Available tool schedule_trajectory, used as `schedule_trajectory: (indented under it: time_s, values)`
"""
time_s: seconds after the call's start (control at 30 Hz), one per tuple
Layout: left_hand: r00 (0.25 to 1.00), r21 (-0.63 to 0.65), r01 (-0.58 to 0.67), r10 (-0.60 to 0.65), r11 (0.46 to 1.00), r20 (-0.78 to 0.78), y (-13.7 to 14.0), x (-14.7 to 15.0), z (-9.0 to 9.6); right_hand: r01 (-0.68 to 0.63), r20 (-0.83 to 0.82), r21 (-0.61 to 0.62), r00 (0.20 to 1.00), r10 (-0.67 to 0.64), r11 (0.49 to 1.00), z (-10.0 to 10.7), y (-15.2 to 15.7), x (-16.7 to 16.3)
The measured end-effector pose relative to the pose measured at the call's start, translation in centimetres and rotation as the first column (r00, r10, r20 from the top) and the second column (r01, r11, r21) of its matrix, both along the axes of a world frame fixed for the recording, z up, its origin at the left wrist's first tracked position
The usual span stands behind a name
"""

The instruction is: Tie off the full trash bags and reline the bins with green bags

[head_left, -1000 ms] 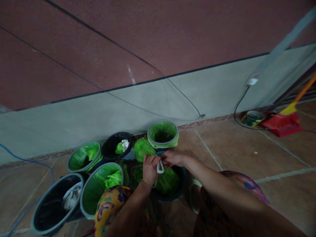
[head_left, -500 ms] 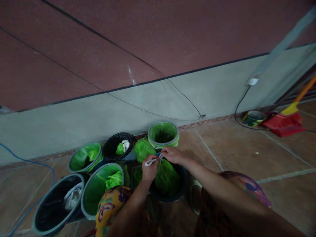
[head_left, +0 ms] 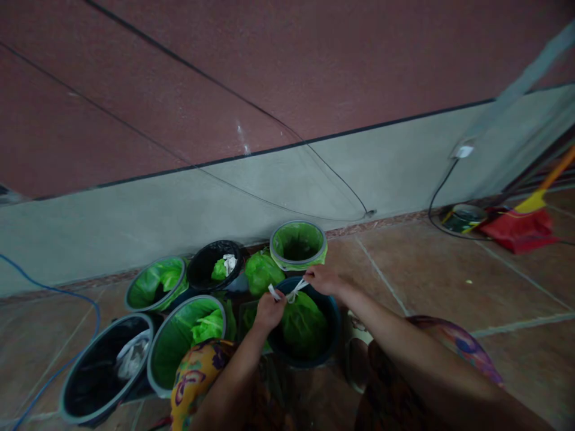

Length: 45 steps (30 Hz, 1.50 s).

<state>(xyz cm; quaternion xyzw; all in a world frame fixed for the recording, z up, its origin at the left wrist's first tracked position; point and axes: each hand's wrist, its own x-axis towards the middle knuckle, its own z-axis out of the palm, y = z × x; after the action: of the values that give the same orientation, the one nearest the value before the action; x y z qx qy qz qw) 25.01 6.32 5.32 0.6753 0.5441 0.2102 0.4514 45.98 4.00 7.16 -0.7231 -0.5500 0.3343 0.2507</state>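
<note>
A green plastic bag sits inside a dark blue bucket on the floor in front of me. White tie strings gather the top of the bag. My left hand is closed on one string, whose loose end sticks up above the fingers. Pulled out to the other side, the second string is pinched in my right hand. Between the hands the strings cross over the bag's neck. Just behind the bucket lies another green bag, apart from both hands.
Several lined bins stand to the left, among them a green-lined bin and a black-lined bin. Another green-lined bin is by the wall. A red dustpan and a tin lie right. A blue hose runs along the left.
My hands have moved apart, the right one to the right and the left slightly down. The white strings are now stretched wider over the bag.
</note>
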Motion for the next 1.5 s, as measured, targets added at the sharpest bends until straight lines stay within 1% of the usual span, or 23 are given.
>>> schedule_trajectory:
  time_s: [0.07,0.1,0.17,0.23,0.27,0.33,0.4,0.47,0.53,0.63,0.73,0.83,0.9,0.97,1.03,1.07,1.1,1.17,1.23,1.3,1.33,1.4,1.5]
  values:
    - [0.994,-0.085,-0.059,0.066,0.995,0.082,0.0,0.3,-0.1,0.053,-0.257,-0.010,0.965,-0.054,0.999,0.1,-0.2,-0.5]
    - [0.984,-0.135,-0.093,0.111,0.987,0.136,-0.1,0.6,-0.1,0.093,-0.406,-0.039,0.908,-0.101,0.995,0.2,-0.3,-0.8]
    - [0.944,-0.220,-0.151,0.207,0.964,0.258,-0.2,1.1,0.0,0.152,-0.638,-0.113,0.746,-0.189,0.982,0.3,-0.4,-1.4]
    - [0.881,-0.290,-0.183,0.288,0.939,0.376,-0.4,1.5,0.3,0.146,-0.739,-0.160,0.638,-0.216,0.976,0.4,-0.5,-1.8]
    - [0.843,-0.325,-0.191,0.324,0.926,0.430,-0.4,1.6,0.5,0.127,-0.754,-0.164,0.624,-0.207,0.978,0.5,-0.5,-1.9]
    - [0.758,-0.417,-0.191,0.404,0.888,0.512,-0.4,1.8,0.9,0.073,-0.743,-0.158,0.648,-0.167,0.985,0.7,-0.6,-1.9]
    - [0.690,-0.517,-0.168,0.475,0.839,0.546,-0.3,1.8,1.3,0.029,-0.687,-0.149,0.716,-0.125,0.988,1.0,-0.6,-1.7]
    - [0.677,-0.586,-0.134,0.505,0.799,0.535,-0.2,1.7,1.4,-0.004,-0.610,-0.147,0.787,-0.087,0.989,1.3,-0.5,-1.4]
    - [0.707,-0.599,-0.109,0.486,0.793,0.514,-0.3,1.7,1.4,-0.037,-0.550,-0.151,0.834,-0.053,0.988,1.6,-0.5,-1.1]
    - [0.756,-0.536,-0.055,0.386,0.843,0.529,-0.6,1.8,1.3,-0.122,-0.533,-0.165,0.846,0.015,0.979,1.7,-0.5,-0.7]
    - [0.797,-0.427,0.072,0.205,0.901,0.568,-0.9,1.9,1.3,-0.203,-0.554,-0.165,0.829,0.080,0.965,1.7,-0.6,-0.9]
    - [0.835,-0.311,0.161,0.039,0.937,0.550,-1.2,2.1,1.3,-0.230,-0.601,-0.155,0.794,0.093,0.961,2.0,-0.7,-1.5]
    - [0.857,-0.250,0.166,-0.014,0.954,0.515,-1.4,2.3,1.2,-0.171,-0.682,-0.133,0.730,0.035,0.976,2.5,-0.6,-1.9]
    - [0.871,-0.213,0.145,-0.022,0.966,0.491,-1.5,2.4,1.1,-0.004,-0.774,-0.135,0.625,-0.102,0.991,3.1,-0.3,-2.0]
    - [0.878,-0.194,0.126,-0.019,0.973,0.479,-1.5,2.5,1.0,0.196,-0.810,-0.175,0.528,-0.255,0.965,3.4,0.0,-1.9]
    - [0.881,-0.188,0.122,-0.019,0.974,0.473,-1.5,2.5,1.0,0.268,-0.803,-0.190,0.512,-0.306,0.945,3.4,0.2,-1.9]
    - [0.883,-0.184,0.119,-0.019,0.976,0.468,-1.5,2.5,0.9,0.297,-0.783,-0.192,0.528,-0.328,0.935,3.3,0.2,-1.8]
    - [0.884,-0.171,0.112,-0.020,0.979,0.467,-1.4,2.5,0.8,0.199,-0.713,-0.153,0.656,-0.247,0.968,2.8,0.0,-1.9]
    - [0.882,-0.154,0.104,-0.020,0.983,0.471,-1.3,2.5,0.7,-0.055,-0.616,-0.084,0.788,-0.009,0.995,2.1,-0.3,-2.2]
    - [0.882,-0.138,0.086,-0.011,0.987,0.471,-1.1,2.5,0.4,-0.269,-0.477,-0.016,0.849,0.229,0.963,1.6,-0.7,-2.6]
    - [0.882,-0.134,0.069,0.003,0.989,0.470,-1.0,2.5,0.3,-0.310,-0.385,0.008,0.877,0.289,0.951,1.4,-0.9,-2.8]
    - [0.880,-0.139,0.023,0.046,0.990,0.473,-0.9,2.5,0.0,-0.310,-0.202,0.018,0.930,0.308,0.950,1.5,-1.1,-3.0]
    - [0.877,-0.216,-0.028,0.128,0.976,0.464,-0.8,2.5,0.0,-0.252,-0.005,-0.012,0.968,0.252,0.968,2.1,-1.2,-3.1]
